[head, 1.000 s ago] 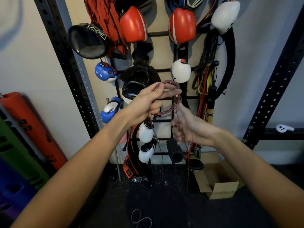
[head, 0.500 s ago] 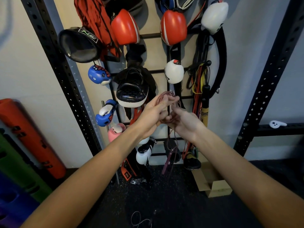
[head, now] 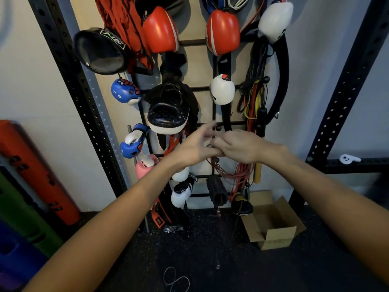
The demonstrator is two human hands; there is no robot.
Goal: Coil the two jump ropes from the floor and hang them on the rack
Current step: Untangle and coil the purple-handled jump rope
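The dark red jump rope (head: pixel 226 173) hangs in loose loops on the black wall rack (head: pixel 193 41), just under my two hands, and one of its handles (head: pixel 219 214) dangles near the floor. My left hand (head: pixel 194 147) is blurred, with its fingers spread and nothing in them. My right hand (head: pixel 239 146) is curled over the top of the coil, by a rack peg; the contact itself is hidden. A second rope (head: pixel 176 279), thin and pale, lies in loops on the dark floor below.
Boxing gloves (head: pixel 222 31), a focus pad (head: pixel 167 111) and resistance bands (head: pixel 253 100) crowd the rack. Black perforated uprights (head: pixel 69 81) stand on both sides. An open cardboard box (head: pixel 272 227) sits at floor right, coloured foam rollers (head: pixel 31 167) at left.
Both hands moved down and right to a lower peg. The coil left my left hand's fingers and now hangs below the hands. My left fingers have spread apart.
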